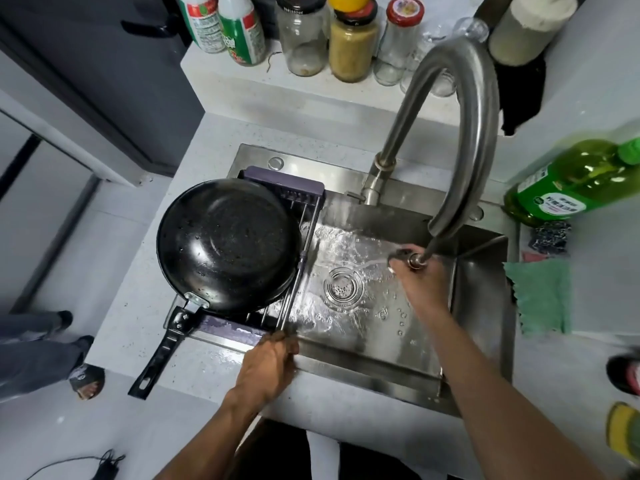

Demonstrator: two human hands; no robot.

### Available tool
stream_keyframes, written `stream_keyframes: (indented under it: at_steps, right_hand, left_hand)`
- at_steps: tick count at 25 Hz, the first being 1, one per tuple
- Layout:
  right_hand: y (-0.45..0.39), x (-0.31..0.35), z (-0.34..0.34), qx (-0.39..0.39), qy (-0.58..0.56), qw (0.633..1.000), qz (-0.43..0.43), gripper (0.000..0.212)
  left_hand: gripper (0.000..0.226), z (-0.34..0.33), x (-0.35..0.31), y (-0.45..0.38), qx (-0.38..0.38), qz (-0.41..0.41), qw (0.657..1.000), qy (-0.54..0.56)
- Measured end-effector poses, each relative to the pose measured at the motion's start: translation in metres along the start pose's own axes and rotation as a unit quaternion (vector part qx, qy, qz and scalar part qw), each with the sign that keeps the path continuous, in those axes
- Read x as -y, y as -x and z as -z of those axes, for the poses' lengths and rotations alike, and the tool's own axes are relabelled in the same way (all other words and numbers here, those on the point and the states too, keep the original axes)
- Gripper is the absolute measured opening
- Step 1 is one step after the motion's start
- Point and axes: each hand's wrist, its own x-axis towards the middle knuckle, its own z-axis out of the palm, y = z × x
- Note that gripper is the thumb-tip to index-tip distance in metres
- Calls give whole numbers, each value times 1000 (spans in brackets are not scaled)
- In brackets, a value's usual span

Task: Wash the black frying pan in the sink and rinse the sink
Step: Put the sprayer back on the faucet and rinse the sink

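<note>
Sink rinsing underway: right hand point(420, 282) grips the pull-out sprayer head point(410, 258), left hand point(268, 367) holds the sink point(479, 296) rim; next, sweep spray toward the drain point(343, 285).

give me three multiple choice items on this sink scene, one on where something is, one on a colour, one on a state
1. Where is the black frying pan?
A. on the drying rack at the sink's left end
B. flat on the sink floor
C. on the shelf among the jars

2. What colour is the cloth over the sink's right edge?
A. red
B. green
C. white

3. What is the pull-out faucet head doing?
A. hanging dry
B. lying in the pan
C. spraying water into the sink

Answers:
1 A: the pan sits on the drying rack, handle pointing out over the counter.
2 B: the cloth is plainly green.
3 C: the right hand holds the head and water streams toward the drain; the left hand grips the rack's near corner.
</note>
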Motion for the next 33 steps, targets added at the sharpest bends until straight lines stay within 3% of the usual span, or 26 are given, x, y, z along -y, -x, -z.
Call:
stream_keyframes:
  at_steps: [2, 6, 12, 18, 22, 24, 26, 28, 30, 33]
  right_hand:
    - [18, -14, 8, -21, 81, 996, 18, 21]
    - [47, -3, 18, 21, 186, 980, 71, 32]
    - [47, 105, 61, -87, 182, 949, 242, 46]
    - [54, 118, 57, -27, 165, 951, 260, 49]
    - [47, 97, 73, 103, 40, 962, 249, 43]
    - [47, 80, 81, 136, 40, 965, 221, 35]
    - [50, 61, 82, 169, 57, 971, 159, 49]
    - [55, 41, 80, 168, 91, 977, 96, 54]
    - [61, 27, 78, 136, 108, 984, 44, 47]
    - [69, 12, 75, 96, 90, 991, 0, 33]
  left_hand:
    - [13, 0, -3, 1, -9, 1, 1000, -15]
    - [12, 2, -14, 5, -14, 13, 1000, -13]
    - [15, 7, -28, 11, -22, 34, 999, -10]
    - [9, 37, -37, -16, 21, 65, 993, 93]
    - [12, 102, -71, -101, -64, 33, 984, 162]
    - [22, 130, -96, -152, -81, 9, 982, 168]
    - [41, 149, -118, -197, -65, 13, 985, 158]
    - [41, 153, -131, -222, -37, 22, 986, 159]
    - [19, 149, -134, -228, -13, 7, 984, 179]
    - [12, 156, -141, -232, -40, -30, 990, 135]
